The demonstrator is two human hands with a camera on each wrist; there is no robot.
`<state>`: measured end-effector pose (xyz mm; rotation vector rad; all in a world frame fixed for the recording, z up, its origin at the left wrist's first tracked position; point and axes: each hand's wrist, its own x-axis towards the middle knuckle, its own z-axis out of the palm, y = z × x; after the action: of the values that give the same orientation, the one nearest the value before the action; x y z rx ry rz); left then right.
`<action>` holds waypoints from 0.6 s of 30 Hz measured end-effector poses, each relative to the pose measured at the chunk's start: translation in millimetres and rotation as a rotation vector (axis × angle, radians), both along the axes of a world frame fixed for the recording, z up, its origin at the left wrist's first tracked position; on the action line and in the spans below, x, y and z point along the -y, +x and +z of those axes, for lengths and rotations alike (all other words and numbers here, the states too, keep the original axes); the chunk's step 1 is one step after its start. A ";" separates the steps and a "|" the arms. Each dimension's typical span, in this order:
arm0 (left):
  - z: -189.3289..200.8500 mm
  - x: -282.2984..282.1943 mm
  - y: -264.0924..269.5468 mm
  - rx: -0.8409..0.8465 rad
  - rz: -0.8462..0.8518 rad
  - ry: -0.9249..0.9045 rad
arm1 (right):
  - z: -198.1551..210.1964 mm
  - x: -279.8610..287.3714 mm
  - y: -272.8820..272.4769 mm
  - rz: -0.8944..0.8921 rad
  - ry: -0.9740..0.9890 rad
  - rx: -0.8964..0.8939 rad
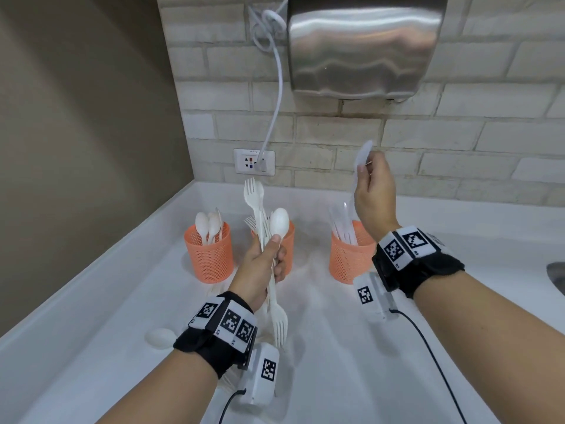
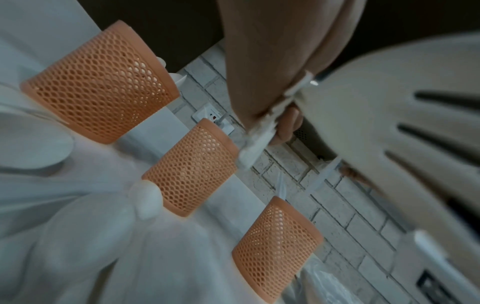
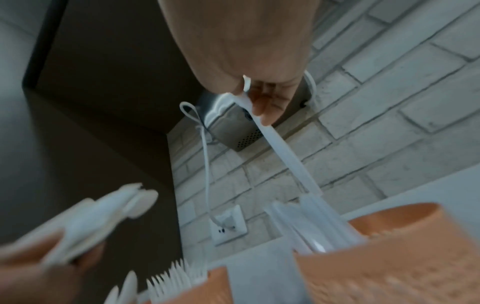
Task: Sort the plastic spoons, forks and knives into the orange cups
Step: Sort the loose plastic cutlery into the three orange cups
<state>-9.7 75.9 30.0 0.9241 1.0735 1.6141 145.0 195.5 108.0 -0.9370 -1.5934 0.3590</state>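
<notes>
Three orange mesh cups stand in a row on the white counter: the left cup holds spoons, the middle cup holds forks, the right cup holds knives. My left hand grips a bundle of white forks and one spoon upright in front of the middle cup. My right hand pinches a translucent plastic knife above the right cup. In the right wrist view the knife slants down, its lower end among the knives in the right cup.
A loose white spoon lies on the counter left of my left wrist. On the brick wall behind hang a steel hand dryer and a socket with a cable. A sink edge shows at far right.
</notes>
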 end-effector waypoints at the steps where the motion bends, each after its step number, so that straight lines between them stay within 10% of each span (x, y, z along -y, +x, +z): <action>1: 2.3 0.3 1.6 0.010 -0.021 0.007 | -6.8 -4.7 3.0 -0.021 0.000 0.085; 8: 7.8 -2.3 1.6 0.109 -0.087 0.022 | -54.1 -19.5 19.6 -0.036 -0.353 0.555; 14: 10.1 -3.9 -6.2 0.233 -0.057 -0.013 | -43.8 32.6 -2.9 0.398 0.142 0.440; 18: 11.1 -4.1 -14.1 0.259 -0.044 -0.041 | -57.5 70.6 -20.9 0.729 0.306 0.756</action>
<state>-23.8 80.0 41.1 0.6851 0.8974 1.6185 124.0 124.9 50.5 -0.2055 -2.5915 0.2476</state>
